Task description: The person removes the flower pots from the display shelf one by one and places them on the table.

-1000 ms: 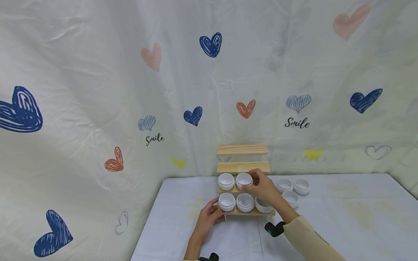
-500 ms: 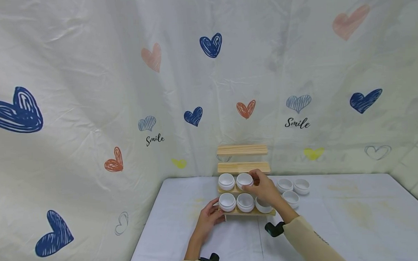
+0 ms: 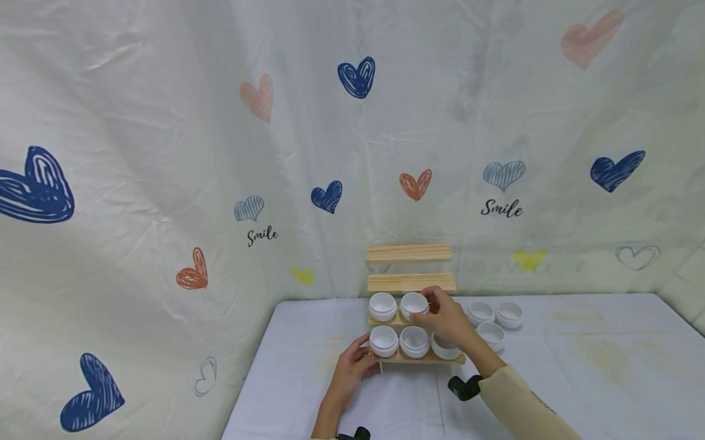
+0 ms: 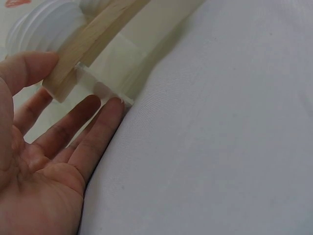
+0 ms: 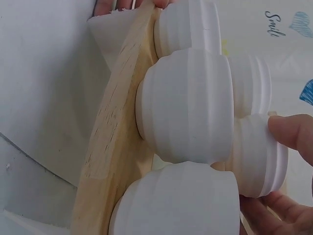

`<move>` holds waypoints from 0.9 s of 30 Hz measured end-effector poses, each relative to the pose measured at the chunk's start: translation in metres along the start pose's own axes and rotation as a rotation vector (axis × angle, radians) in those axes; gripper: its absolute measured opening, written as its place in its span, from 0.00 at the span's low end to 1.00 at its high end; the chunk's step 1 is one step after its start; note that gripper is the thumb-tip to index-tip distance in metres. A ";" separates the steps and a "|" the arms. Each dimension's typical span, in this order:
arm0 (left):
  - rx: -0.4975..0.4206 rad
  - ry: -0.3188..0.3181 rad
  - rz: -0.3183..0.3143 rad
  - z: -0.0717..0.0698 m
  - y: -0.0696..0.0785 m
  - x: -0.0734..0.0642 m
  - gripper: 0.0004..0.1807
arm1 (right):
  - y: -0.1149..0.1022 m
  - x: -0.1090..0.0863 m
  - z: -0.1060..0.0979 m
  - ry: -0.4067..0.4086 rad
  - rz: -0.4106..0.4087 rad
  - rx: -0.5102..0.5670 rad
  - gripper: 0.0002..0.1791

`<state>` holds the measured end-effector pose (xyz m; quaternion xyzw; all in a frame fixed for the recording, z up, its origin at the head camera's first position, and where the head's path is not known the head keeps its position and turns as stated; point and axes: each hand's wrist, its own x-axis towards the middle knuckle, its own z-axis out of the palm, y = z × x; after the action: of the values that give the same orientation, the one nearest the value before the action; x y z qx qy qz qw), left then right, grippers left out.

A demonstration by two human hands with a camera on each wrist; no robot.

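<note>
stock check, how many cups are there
8: three cups on the bottom shelf, two cups on the second shelf, three cups on the table. The right hand may hide more.

One left hand [image 3: 352, 366] and one right hand [image 3: 447, 321] make two. There are eight white cups [image 3: 414, 347]: one between the right fingers, one just left of them, three in the row from beside the left fingers to beneath the right hand, and three right of the right fingers. One wooden rack [image 3: 412, 282] shows four planks, two beyond the fingers. Two black wrist devices [image 3: 465, 387] sit behind the fingers; two "Smile" words [image 3: 502, 208] stand beyond them.
</note>
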<state>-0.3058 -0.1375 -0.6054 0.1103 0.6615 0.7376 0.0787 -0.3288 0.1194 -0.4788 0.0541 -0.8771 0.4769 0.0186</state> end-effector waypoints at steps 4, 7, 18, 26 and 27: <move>-0.005 0.004 -0.003 0.001 0.000 0.000 0.31 | 0.001 0.000 0.000 -0.002 -0.001 0.006 0.31; -0.012 0.002 0.001 0.001 0.001 0.000 0.31 | 0.002 0.000 0.000 -0.003 0.011 0.007 0.32; -0.005 -0.003 0.001 0.000 -0.001 -0.001 0.31 | 0.002 -0.002 0.002 0.008 -0.023 0.040 0.32; -0.006 -0.002 0.003 0.000 0.000 0.000 0.31 | 0.002 -0.002 0.002 0.012 -0.029 0.040 0.33; -0.008 -0.002 0.004 0.000 0.000 0.000 0.31 | 0.002 -0.002 0.002 0.013 -0.032 0.040 0.32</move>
<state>-0.3056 -0.1375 -0.6056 0.1122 0.6582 0.7403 0.0784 -0.3274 0.1196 -0.4818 0.0655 -0.8663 0.4943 0.0308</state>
